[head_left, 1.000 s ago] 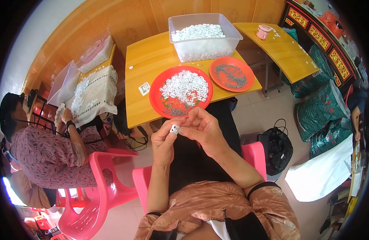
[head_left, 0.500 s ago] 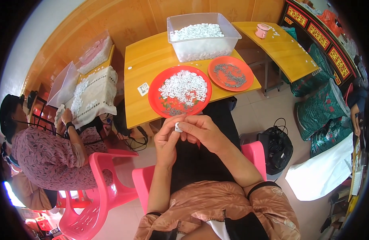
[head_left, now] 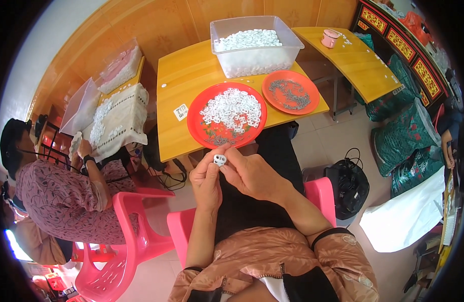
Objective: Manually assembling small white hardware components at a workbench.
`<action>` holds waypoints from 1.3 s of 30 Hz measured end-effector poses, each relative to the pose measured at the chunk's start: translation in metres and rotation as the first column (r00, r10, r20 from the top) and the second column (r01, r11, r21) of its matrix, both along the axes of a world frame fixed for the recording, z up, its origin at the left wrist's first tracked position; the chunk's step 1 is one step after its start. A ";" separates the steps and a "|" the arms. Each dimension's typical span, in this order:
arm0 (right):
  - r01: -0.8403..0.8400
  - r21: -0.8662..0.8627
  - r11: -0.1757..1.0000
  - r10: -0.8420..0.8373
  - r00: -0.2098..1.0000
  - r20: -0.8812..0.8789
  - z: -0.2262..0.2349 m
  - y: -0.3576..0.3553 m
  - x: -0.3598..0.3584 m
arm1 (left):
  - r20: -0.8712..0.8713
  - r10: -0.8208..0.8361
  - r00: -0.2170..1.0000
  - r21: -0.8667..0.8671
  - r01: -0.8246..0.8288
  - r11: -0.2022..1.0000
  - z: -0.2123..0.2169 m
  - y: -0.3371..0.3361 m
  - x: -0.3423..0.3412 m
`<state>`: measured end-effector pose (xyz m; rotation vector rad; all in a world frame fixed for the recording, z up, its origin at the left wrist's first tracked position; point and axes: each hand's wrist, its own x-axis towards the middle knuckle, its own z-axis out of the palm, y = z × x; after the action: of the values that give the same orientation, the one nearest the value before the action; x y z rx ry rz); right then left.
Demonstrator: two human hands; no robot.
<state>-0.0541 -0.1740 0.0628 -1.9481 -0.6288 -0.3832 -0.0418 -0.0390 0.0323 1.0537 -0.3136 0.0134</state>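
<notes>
In front of my lap, my left hand pinches a small white plastic piece with holes between thumb and fingers. Close against it on the right is my right hand, its fingers closed and their tips by the piece. Whatever those fingers hold, if anything, is hidden. Just beyond both hands, a red plate bears a heap of similar white plastic pieces, with thin grey metal pins along its near side.
An orange plate of grey pins and a clear tub of white pieces stand on the yellow table. At left, a person works over a cloth. Pink chair, black bag and green sacks surround me.
The white piece has turned so its holes show, and it sits slightly further left. My right hand has shifted, its thumb lower beside the piece.
</notes>
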 end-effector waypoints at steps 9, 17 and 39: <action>0.228 -0.032 0.973 -0.208 0.929 0.305 -0.019 0.011 0.002 | 0.032 0.048 0.998 -0.011 -0.048 0.999 -0.001 -0.016 -0.013; 0.273 -0.054 0.960 -0.243 0.917 0.315 -0.025 0.014 0.003 | -0.053 0.073 0.996 -0.101 -0.078 0.992 0.000 -0.026 -0.019; 0.049 0.309 0.950 -0.032 0.998 -0.057 -0.015 0.014 0.001 | -0.035 0.148 0.988 -0.060 -0.149 0.987 -0.003 -0.019 -0.010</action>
<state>-0.0531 -0.1600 0.0478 -1.6652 -0.4642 -0.4291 -0.0517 -0.0585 0.0289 1.0120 -0.2049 0.1399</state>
